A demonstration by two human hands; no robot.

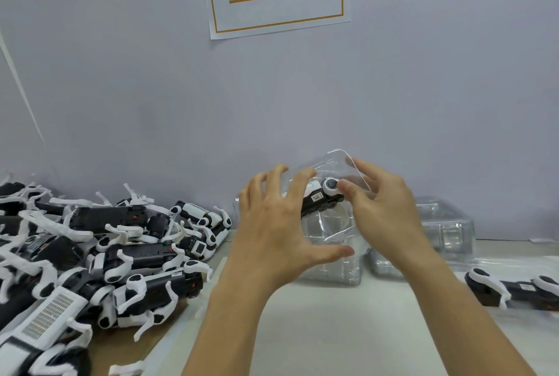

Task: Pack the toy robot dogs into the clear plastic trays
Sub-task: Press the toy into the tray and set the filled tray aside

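I hold a clear plastic tray point(332, 160) tilted up above the table, with a black and white toy robot dog point(319, 198) lying in it. My left hand point(272, 224) grips the tray's left side, fingers curled over the top edge and thumb underneath. My right hand point(384, 209) pinches the right side: the thumb presses the dog's round white joint and the fingers lie behind the tray. Most of the dog is hidden by my hands.
A big pile of toy robot dogs point(136, 254) covers the table's left side. Stacked clear trays point(332, 272) stand under my hands, with more trays point(444, 230) at the right by the wall. One single dog point(514, 288) lies at the right edge.
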